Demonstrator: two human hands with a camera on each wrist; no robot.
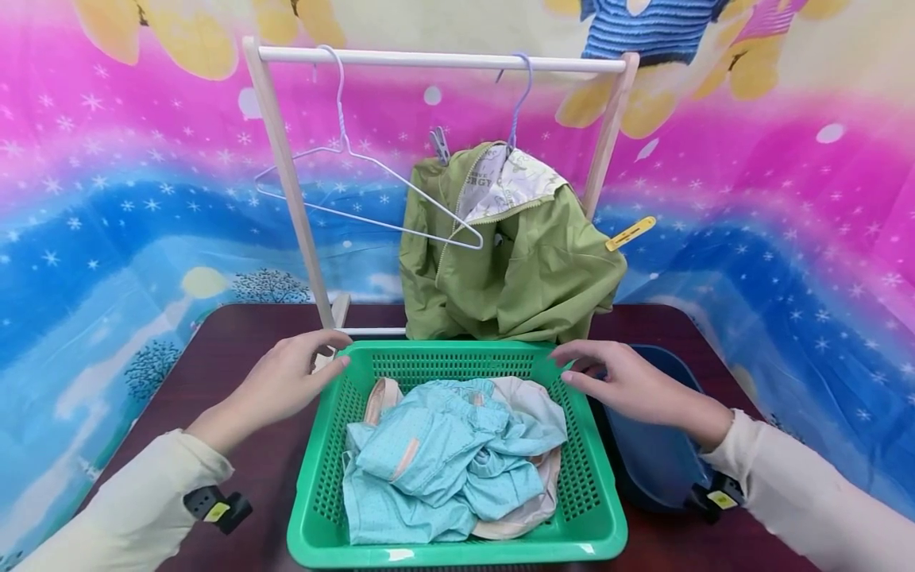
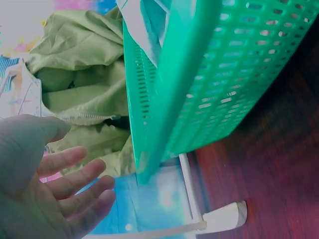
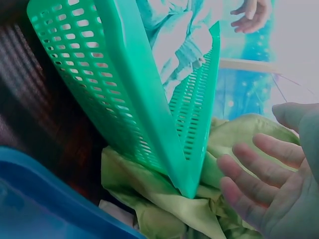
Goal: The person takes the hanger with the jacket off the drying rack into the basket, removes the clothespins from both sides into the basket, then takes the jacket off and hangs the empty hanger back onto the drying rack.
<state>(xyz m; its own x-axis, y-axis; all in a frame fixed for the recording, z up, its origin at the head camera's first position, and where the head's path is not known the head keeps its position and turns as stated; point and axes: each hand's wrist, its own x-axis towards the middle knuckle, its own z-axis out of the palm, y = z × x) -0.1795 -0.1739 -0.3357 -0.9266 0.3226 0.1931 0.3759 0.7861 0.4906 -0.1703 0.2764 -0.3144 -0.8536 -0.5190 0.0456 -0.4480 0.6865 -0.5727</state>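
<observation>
**Snowflake-printed cloth [image 1: 143, 191] behind a green basket [image 1: 486, 556] of clothes**

Dark reddish table [image 1: 239, 338] spreads under everything. The left hand [image 1: 286, 377] is at the basket's far left corner, its thumb and fingers apart, loosely bent and holding nothing. The right hand [image 1: 636, 381] is at the far right corner, likewise relaxed, thumb away from the fingers. Whether any fingertip brushes the rim is hard to tell from above.

Between the hands and nearer the wearer, a light-blue garment [image 1: 429, 453] lies crumpled in the basket, over a pale one [image 1: 525, 516]. Beyond the hands, a green jacket [image 1: 550, 278] hangs from a wooden rack [image 1: 429, 57]; on its white lining [image 1: 500, 191] the letters "ERGY" can be read. A yellow clip [image 1: 631, 234] sits on the jacket, past the right hand; its marks are too small to read. Beyond the left hand hangs a bare hanger [image 1: 342, 123]. Below the right hand is a blue basin [image 1: 646, 461].
</observation>
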